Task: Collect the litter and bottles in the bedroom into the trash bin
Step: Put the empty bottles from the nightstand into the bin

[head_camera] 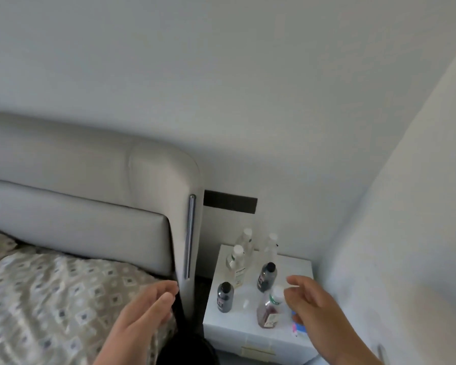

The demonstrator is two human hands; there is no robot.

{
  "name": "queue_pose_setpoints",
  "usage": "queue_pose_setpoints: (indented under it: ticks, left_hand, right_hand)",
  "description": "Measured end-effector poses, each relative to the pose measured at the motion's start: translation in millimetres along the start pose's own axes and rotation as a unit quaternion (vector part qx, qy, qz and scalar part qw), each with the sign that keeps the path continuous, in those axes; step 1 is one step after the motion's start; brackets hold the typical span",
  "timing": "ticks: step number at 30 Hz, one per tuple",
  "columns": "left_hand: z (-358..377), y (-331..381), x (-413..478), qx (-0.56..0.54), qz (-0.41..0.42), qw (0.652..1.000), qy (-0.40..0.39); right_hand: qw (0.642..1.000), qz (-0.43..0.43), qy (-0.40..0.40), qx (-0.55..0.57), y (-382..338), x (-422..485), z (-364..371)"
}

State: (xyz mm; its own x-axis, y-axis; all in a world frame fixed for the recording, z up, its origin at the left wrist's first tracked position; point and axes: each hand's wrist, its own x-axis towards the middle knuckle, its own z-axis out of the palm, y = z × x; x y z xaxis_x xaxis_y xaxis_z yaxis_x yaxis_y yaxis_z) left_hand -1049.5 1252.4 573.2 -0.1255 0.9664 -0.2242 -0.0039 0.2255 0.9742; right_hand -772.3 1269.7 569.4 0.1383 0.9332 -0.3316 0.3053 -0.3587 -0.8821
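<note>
Nightstand (298,264) beside headboard (90,219); bottles (225,297)

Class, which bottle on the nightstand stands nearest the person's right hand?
The reddish-brown bottle with the white cap, at the front beside the right hand; the dark bottles and clear bottles stand farther back.

Soft, even daylight; slight motion blur; wide-angle bending at edges.

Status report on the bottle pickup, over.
Right hand open beside reddish bottle. Left hand low by bed, grip unclear. Six bottles standing on nightstand. Nothing in the way.
</note>
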Motion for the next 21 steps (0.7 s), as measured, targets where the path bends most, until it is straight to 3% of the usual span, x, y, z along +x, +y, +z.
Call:
queue_pose_setpoints:
  ticks: [9, 15, 21]
  left_hand:
    - [37.8, -124.4, 96.7, 0.015, -0.081, 0.996, -0.026]
    - [76.6, -218.0, 161.3, 0.045, -0.095, 0.994, 0.007]
    - [116.7, -279.9, 218.8, 0.153, -0.089, 0.984, 0.028]
  right_hand:
    - [0.993, 0.117, -0.005, -0.002, 144.1, 96.3, 74.0]
    - [0.993, 0.109, -0.007, -0.049, 245.5, 183.7, 134.9]
    - [0.989, 0.098, 0.028, -0.107, 326.7, 249.3, 179.1]
